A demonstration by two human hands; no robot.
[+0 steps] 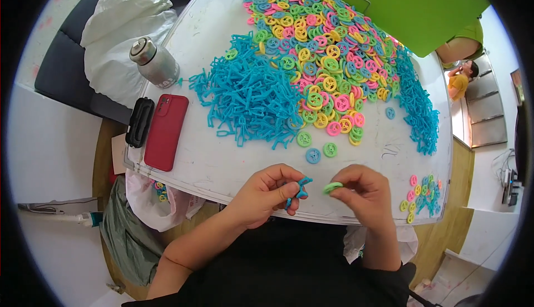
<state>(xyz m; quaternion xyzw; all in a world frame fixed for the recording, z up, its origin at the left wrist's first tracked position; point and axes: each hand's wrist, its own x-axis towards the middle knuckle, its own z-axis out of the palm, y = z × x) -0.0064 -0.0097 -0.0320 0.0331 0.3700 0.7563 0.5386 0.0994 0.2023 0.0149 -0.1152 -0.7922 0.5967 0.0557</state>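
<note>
Both hands are held just beyond the near edge of the white table (222,168), the landmark for all positions given below. A blue frame piece (300,187) is pinched between the thumb and fingers of the left hand (266,193), and a light green wheel (332,187) is clamped edge-on in the fingertips of the right hand (364,193); the two parts are near each other but not touching.

Across the far half of the table a large heap of coloured wheels (322,57) is spread, bordered at left centre by a pile of blue frames (250,98). At the table's left edge a red phone (165,132) is laid beside a black clip (139,121), with a metal flask (154,62) behind them. At the near right corner a small cluster of finished pieces (424,193) is seen.

Judged risk: both parts are held over the table edge, so a slip of the fingertips could drop either one to the lap or floor. The thin frame appears slender and may bend if forced.
</note>
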